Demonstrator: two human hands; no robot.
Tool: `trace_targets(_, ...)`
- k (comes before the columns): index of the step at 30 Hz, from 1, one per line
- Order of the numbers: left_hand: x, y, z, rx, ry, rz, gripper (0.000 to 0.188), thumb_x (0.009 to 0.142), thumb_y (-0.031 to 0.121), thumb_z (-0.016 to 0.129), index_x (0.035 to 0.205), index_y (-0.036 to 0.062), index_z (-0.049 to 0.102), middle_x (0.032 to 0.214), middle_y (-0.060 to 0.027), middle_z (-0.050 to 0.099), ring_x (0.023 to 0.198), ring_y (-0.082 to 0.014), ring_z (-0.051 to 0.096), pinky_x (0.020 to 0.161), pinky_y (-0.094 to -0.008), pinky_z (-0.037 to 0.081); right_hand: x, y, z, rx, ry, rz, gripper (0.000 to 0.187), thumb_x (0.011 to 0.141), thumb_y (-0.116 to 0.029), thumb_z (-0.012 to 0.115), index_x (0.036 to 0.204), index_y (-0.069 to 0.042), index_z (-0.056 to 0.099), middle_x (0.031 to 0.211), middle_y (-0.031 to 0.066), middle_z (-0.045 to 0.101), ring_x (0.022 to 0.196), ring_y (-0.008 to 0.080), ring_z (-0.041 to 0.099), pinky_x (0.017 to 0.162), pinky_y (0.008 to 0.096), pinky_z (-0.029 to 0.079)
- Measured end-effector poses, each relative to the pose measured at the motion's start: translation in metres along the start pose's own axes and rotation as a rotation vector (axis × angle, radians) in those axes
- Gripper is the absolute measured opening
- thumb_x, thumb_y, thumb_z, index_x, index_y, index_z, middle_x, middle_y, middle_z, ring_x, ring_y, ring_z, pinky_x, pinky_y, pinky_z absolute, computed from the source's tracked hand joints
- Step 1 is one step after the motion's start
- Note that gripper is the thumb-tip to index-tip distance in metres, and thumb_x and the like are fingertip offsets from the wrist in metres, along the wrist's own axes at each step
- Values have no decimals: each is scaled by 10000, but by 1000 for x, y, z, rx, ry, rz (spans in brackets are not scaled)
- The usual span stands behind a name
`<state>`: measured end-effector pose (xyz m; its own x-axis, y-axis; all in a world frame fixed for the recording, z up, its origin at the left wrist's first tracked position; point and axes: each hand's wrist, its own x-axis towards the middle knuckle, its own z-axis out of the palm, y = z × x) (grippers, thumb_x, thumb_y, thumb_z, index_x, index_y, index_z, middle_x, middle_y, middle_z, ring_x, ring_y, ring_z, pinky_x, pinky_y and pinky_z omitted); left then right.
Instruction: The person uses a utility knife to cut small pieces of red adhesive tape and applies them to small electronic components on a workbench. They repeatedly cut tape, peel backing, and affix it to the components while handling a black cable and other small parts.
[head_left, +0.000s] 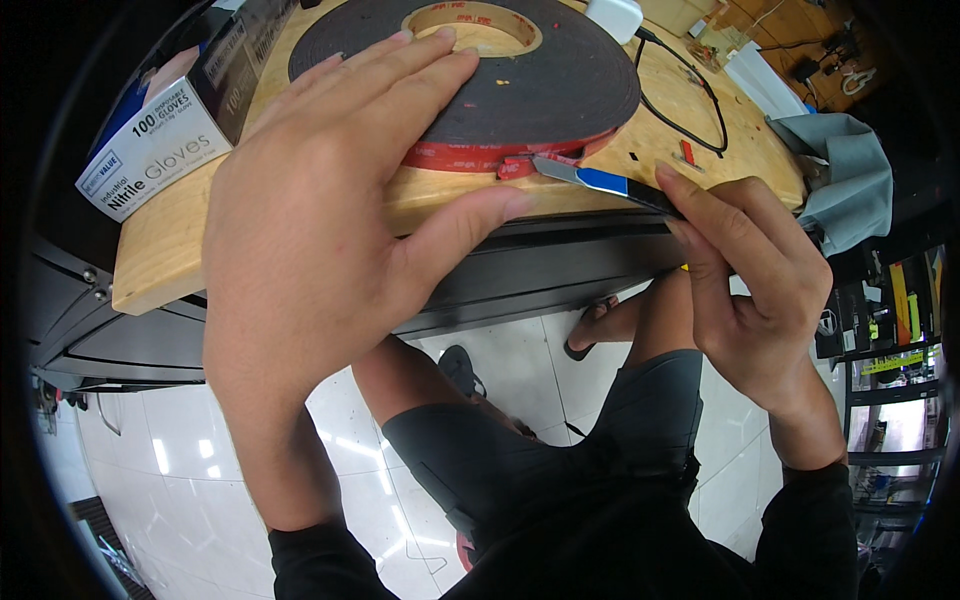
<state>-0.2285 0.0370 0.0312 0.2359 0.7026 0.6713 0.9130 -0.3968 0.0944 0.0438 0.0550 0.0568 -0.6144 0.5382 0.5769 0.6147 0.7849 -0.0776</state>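
A large roll of dark grey double-sided tape with a red liner (570, 85) lies flat near the front edge of a wooden worktop. My left hand (300, 210) rests over its left side, fingers stretched out across the top and reaching the cardboard core (525, 38); the thumb points along the roll's front. Between the thumb and fingers of my right hand (755, 265) is a slim knife (605, 181) with a blue section and a dark handle. Its silver blade points left, at a loose red tape end (516, 167) on the front of the roll.
A box of nitrile gloves (160, 140) stands at the worktop's left edge. A white charger (614, 18) with a black cable (722, 125) lies behind the roll. Grey cloth (835, 180) hangs at the right corner. Small red and black scraps dot the wooden worktop (160, 265).
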Motion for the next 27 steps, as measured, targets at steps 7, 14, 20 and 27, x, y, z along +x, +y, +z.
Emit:
trace_targets(7, 2, 3, -4, -24, -23, -3, 694, 767, 439, 836, 1349, 101, 665, 1372, -117, 655, 1355, -330, 555, 1184, -486, 358, -2, -5, -2, 58, -17, 38, 364, 833, 112, 704, 1185, 22, 732, 824, 123, 613, 705, 194, 619, 615, 285, 480)
trace_targets(14, 3, 5, -9, -61, -28, -15, 613, 851, 394, 766, 1354, 64, 650, 1383, -159, 639, 1361, -353, 543, 1178, -479, 349, 2, 1, -7, 45, -6, -45, 368, 821, 104, 718, 1178, 15, 728, 814, 121, 593, 690, 217, 603, 614, 298, 482)
trace_targets(20, 6, 11, -5, -58, -4, -33, 532, 891, 340, 722, 1334, 51, 662, 1372, -169, 643, 1350, -363, 548, 1177, -475, 345, 18, 0, -31, -149, -74, -214, 401, 767, 79, 727, 1162, 13, 712, 819, 116, 565, 684, 249, 587, 589, 340, 469)
trace_targets(27, 0, 6, -8, -22, 44, -39, 532, 859, 345, 724, 1240, -24, 692, 1294, -215, 669, 1249, -379, 609, 1124, -472, 417, 61, -18, -53, -504, -196, -572, 442, 710, -70, 735, 1142, 16, 694, 912, 93, 568, 827, 228, 614, 636, 337, 499)
